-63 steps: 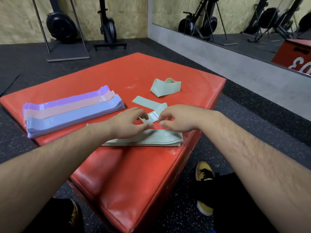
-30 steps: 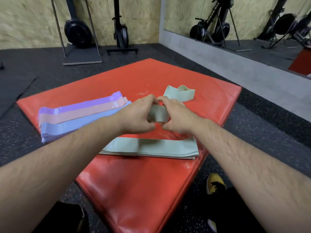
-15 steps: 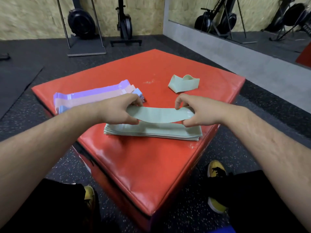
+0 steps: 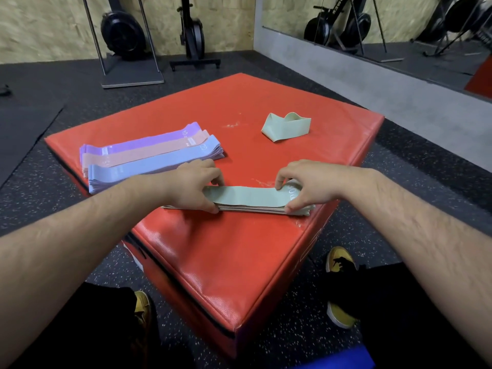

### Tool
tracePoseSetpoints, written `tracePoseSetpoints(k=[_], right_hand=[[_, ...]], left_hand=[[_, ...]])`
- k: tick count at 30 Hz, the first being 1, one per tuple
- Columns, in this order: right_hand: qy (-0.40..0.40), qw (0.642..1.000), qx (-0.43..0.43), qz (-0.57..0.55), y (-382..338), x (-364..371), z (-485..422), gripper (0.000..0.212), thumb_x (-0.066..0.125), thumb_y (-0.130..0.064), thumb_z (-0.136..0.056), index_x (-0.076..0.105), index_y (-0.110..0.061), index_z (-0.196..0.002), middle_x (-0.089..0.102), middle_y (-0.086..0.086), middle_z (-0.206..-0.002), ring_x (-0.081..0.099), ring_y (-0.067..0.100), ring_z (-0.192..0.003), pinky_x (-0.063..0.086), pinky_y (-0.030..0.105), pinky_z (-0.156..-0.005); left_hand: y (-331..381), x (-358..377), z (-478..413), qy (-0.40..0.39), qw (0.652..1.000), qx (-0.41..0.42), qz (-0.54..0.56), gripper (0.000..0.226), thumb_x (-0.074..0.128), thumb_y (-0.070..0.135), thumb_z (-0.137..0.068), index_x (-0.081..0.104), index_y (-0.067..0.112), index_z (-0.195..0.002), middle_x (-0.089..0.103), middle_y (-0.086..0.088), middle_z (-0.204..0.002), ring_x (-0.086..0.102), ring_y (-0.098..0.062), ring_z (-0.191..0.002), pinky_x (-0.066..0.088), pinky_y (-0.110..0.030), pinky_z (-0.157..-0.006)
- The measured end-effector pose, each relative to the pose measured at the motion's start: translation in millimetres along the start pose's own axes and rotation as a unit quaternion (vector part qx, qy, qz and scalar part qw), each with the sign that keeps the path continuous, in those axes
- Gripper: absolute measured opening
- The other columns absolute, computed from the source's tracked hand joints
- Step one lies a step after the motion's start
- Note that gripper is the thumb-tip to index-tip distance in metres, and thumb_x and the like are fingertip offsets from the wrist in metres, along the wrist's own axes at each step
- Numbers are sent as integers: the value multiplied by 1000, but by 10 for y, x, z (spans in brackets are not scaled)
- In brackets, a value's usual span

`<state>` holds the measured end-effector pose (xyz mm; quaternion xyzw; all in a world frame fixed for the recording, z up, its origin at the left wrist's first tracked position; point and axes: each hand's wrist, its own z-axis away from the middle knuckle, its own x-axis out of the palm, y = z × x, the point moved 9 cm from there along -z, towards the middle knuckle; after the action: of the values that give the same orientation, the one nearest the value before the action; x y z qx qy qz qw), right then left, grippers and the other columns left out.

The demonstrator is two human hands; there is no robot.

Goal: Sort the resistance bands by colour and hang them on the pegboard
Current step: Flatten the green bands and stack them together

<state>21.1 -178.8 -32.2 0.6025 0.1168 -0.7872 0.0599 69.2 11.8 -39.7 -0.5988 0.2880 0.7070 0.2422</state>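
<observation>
Starting at the left of the frame, you have three flat piles lying side by side on the red padded box [image 4: 239, 262]: purple bands [image 4: 149, 140] farthest up, pink bands [image 4: 149, 153] in the middle and blue bands [image 4: 149, 165] lowest, each overlapping the next. Just right of the blue pile, your left hand [image 4: 191, 182] pinches the left end of a green band [image 4: 247, 195], fingers curled over the top and thumb at the lower edge. That band is pulled flat between both hands at the centre of the frame, right over the green pile [image 4: 253, 209], which lies close to the box's right edge. Whether the band rests fully on the pile you cannot tell from this view. Your right hand [image 4: 308, 182] grasps the band's right end, forefinger and thumb curled round it, with pale printed lettering showing beside the fingers. Above it, towards the upper right of the box, a loose green band [image 4: 286, 127] sits crumpled in an open loop, well apart from the pile. At the lower right, a yellow shoe [image 4: 339, 262] stands on the speckled floor [image 4: 359, 235] just beside the box
</observation>
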Motion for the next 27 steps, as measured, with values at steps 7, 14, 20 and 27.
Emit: tracePoseSetpoints(k=[7,14,20,27], right_hand=[[-31,998,14,-45,51,66,61,80,84,-53,-66,46,-39,-135,51,-16,-134,50,11,-119,44,38,-102],[57,997,-20,47,-194,164,43,76,67,-65,-79,43,-31,-142,58,-4,-133,49,23,-125,29,38,-110],[62,998,-21,16,-158,166,3,71,68,-65,-78,48,-30,-136,60,-9,-129,57,18,-118,43,35,-96],[81,995,-48,36,-336,170,-80,76,65,-71,-75,48,-29,-136,60,-7,-127,56,19,-118,43,39,-101]], left_hand=[[237,51,-74,1,999,31,40,80,76,59,-68,47,26,-134,47,9,-126,46,-13,-120,39,-36,-104],[439,127,-190,-16,996,63,68,72,78,35,-78,43,22,-141,51,4,-135,47,-13,-122,35,-24,-103],[162,107,-141,-79,997,15,16,91,86,36,-68,37,23,-144,46,5,-129,46,-14,-118,38,-27,-100],[-114,62,-97,-85,996,-16,24,69,86,34,-67,52,33,-127,53,10,-120,53,-13,-109,46,-35,-96]])
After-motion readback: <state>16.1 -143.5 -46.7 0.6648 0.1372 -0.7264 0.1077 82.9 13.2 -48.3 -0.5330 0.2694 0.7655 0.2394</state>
